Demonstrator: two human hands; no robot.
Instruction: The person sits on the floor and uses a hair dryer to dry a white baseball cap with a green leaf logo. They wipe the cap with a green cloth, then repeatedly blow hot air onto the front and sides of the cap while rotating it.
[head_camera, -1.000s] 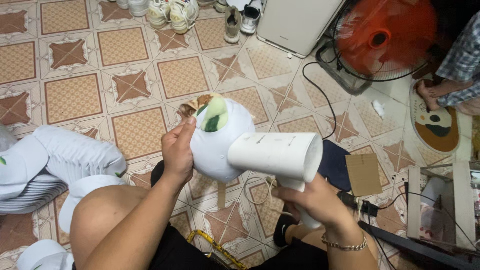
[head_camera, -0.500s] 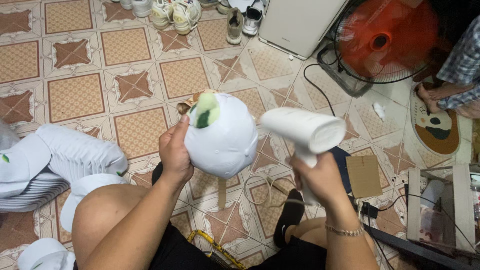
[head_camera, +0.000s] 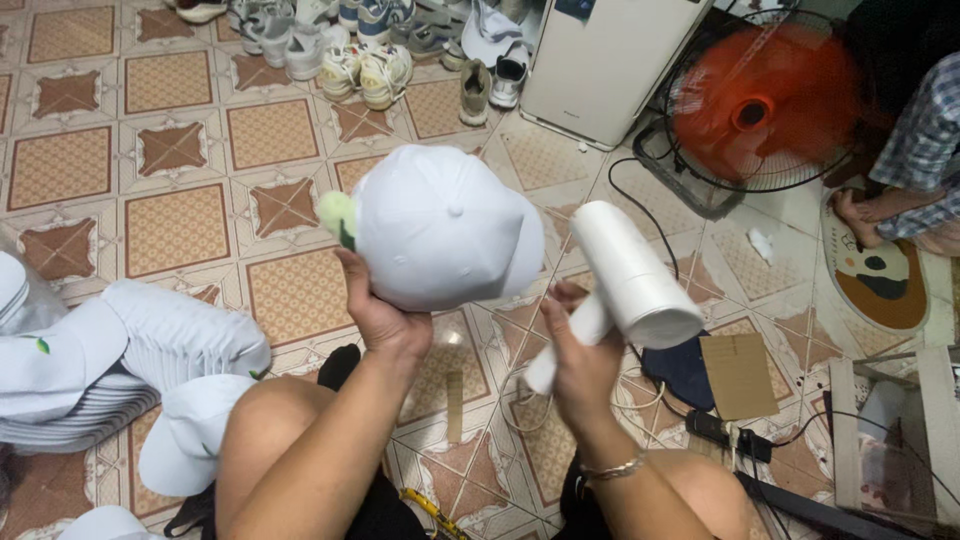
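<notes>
Left hand holds white cap; right hand grips hairdryer.

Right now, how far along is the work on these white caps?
Cannot tell what is done: stacked white caps lie on the floor at the person's left, but finished or waiting is unclear. In hand: the left hand holds up one white cap, and the right hand grips a white hair dryer beside it. Another cap lies by the knee.

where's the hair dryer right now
In the head view, the white hair dryer is right of centre, held in the right hand, beside the white cap.
</notes>
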